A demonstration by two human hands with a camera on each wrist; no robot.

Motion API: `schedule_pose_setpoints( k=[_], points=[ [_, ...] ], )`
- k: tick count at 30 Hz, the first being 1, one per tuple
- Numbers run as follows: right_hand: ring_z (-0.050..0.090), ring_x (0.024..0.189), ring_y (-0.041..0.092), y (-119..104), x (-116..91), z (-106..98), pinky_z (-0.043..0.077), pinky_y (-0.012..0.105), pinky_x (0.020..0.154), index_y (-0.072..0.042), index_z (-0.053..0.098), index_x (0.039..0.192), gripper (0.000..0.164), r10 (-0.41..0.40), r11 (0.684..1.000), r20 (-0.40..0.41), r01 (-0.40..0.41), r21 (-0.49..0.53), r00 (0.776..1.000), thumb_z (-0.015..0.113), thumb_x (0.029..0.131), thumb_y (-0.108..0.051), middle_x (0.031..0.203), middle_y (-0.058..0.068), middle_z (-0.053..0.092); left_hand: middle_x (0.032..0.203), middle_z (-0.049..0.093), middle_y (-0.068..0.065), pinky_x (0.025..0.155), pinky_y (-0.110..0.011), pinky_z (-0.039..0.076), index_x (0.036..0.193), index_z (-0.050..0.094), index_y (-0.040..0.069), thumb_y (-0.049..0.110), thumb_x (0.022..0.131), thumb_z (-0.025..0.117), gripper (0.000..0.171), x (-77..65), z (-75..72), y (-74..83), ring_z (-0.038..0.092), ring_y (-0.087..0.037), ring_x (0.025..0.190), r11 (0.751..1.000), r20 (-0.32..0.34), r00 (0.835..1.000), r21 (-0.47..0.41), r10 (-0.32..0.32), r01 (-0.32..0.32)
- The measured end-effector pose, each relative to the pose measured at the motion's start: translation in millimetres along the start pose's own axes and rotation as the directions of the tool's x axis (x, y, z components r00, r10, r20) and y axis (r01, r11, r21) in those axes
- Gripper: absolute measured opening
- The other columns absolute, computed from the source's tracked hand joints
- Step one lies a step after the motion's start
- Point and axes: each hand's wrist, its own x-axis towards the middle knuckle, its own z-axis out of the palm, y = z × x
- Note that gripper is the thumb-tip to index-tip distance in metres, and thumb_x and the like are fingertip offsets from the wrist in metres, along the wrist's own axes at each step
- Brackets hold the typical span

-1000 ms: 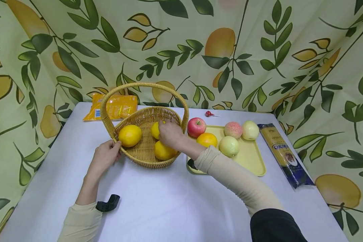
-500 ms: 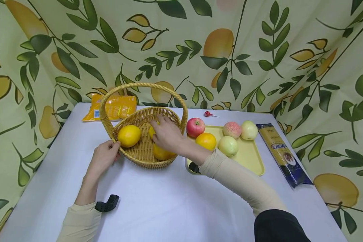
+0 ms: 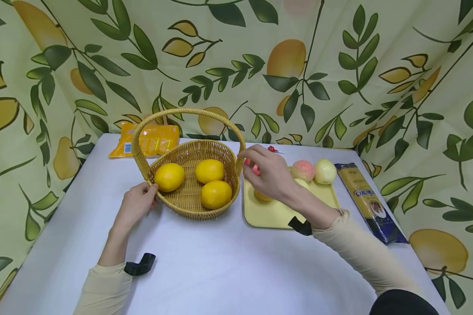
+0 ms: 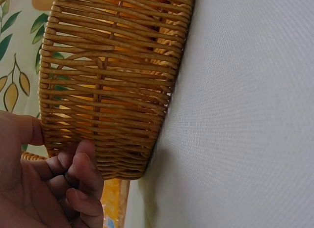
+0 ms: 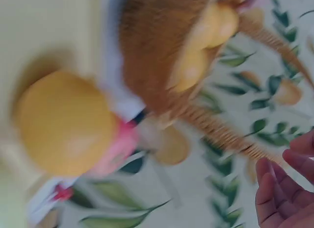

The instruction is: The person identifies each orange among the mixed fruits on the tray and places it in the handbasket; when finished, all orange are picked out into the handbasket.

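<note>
A wicker basket (image 3: 188,213) with a tall arched handle stands left of the middle of the table, three yellow fruits (image 3: 216,195) lying inside. My left hand (image 3: 135,203) pinches its left rim between thumb and fingers; the left wrist view shows the thumb at the rim and the fingertips against the woven side. My right hand (image 3: 273,175) hovers over the left part of a yellow tray (image 3: 266,219), fingers loosely bent and holding nothing. Beneath it, a red apple (image 3: 255,169) and an orange-yellow fruit (image 3: 262,196) are partly covered by the hand.
On the tray's far side are a pinkish peach (image 3: 303,170) and a pale green fruit (image 3: 325,171); another pale fruit (image 3: 302,182) is mostly hidden. A long pasta packet (image 3: 370,203) lies right, an orange bag (image 3: 157,139) behind the basket, a red lollipop (image 3: 273,149) at the back.
My right hand has let go of a yellow fruit inside the basket and moved right, out over the tray. My left hand stays on the basket rim.
</note>
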Motion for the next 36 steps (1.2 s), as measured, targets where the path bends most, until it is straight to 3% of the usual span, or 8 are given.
schedule_pose_setpoints(
  k=[5, 9, 13, 16, 24, 36],
  points=[
    [0.065, 0.095, 0.025, 38.3, -29.6, -10.5, 0.055, 0.04, 0.08, -0.006, 0.068, 0.111, 0.026, 0.155, 0.986, 0.11, -0.148, -0.071, 0.982, 0.061, 0.086, -0.005, 0.113, 0.011, 0.066, 0.071, 0.063, -0.008, 0.058, -0.03, 0.04, 0.085, 0.058, 0.003, 0.039, 0.102, 0.036, 0.045, -0.5, 0.7, -2.0, 0.054, -0.019, 0.065, 1.0, 0.005, 1.0, 0.014, 0.001, -0.001],
    [0.058, 0.116, 0.032, 58.7, -48.8, -7.7, 0.049, 0.048, 0.096, -0.008, 0.062, 0.124, 0.036, 0.252, 0.964, 0.264, -0.216, -0.156, 0.931, 0.063, 0.089, -0.015, 0.129, 0.015, 0.059, 0.07, 0.063, -0.008, 0.059, -0.03, 0.04, 0.086, 0.058, 0.003, 0.04, 0.102, 0.036, 0.046, -1.4, 1.0, -2.9, 0.053, -0.019, 0.066, 1.0, 0.008, 1.0, 0.012, -0.004, 0.004],
    [0.05, 0.129, 0.038, 69.0, -63.7, 1.0, 0.04, 0.057, 0.105, -0.015, 0.053, 0.138, 0.054, 0.308, 0.936, 0.404, -0.199, -0.29, 0.861, 0.067, 0.089, -0.033, 0.142, 0.017, 0.05, 0.069, 0.062, -0.007, 0.059, -0.03, 0.04, 0.085, 0.057, 0.003, 0.04, 0.102, 0.036, 0.047, -2.3, 0.8, -3.2, 0.053, -0.02, 0.066, 1.0, 0.005, 1.0, 0.014, -0.007, 0.007],
    [0.047, 0.132, 0.041, 71.4, -70.5, 7.5, 0.035, 0.063, 0.107, -0.018, 0.048, 0.143, 0.066, 0.303, 0.93, 0.457, -0.155, -0.332, 0.836, 0.071, 0.085, -0.041, 0.147, 0.018, 0.045, 0.068, 0.061, -0.007, 0.059, -0.03, 0.04, 0.085, 0.057, 0.003, 0.041, 0.102, 0.035, 0.047, -2.6, 0.6, -3.7, 0.053, -0.02, 0.066, 1.0, -0.001, 1.0, 0.019, -0.008, 0.008],
    [0.052, 0.125, 0.038, 73.2, -78.7, 17.1, 0.035, 0.06, 0.107, -0.017, 0.054, 0.138, 0.064, 0.25, 0.927, 0.463, -0.073, -0.367, 0.85, 0.079, 0.08, -0.03, 0.138, 0.018, 0.054, 0.07, 0.063, -0.008, 0.06, -0.03, 0.041, 0.086, 0.057, 0.003, 0.04, 0.102, 0.035, 0.046, -2.3, 1.6, -3.0, 0.053, -0.02, 0.067, 1.0, 0.003, 1.0, 0.012, -0.007, 0.007],
    [0.057, 0.113, 0.037, 77.3, -79.6, 19.8, 0.039, 0.055, 0.104, -0.015, 0.057, 0.13, 0.064, 0.214, 0.928, 0.425, -0.047, -0.37, 0.88, 0.085, 0.073, -0.019, 0.125, 0.016, 0.06, 0.068, 0.062, -0.007, 0.059, -0.031, 0.04, 0.085, 0.058, 0.003, 0.041, 0.102, 0.036, 0.047, -0.4, 2.5, 0.4, 0.053, -0.02, 0.065, 1.0, -0.001, 1.0, 0.012, -0.002, 0.002]
  ],
)
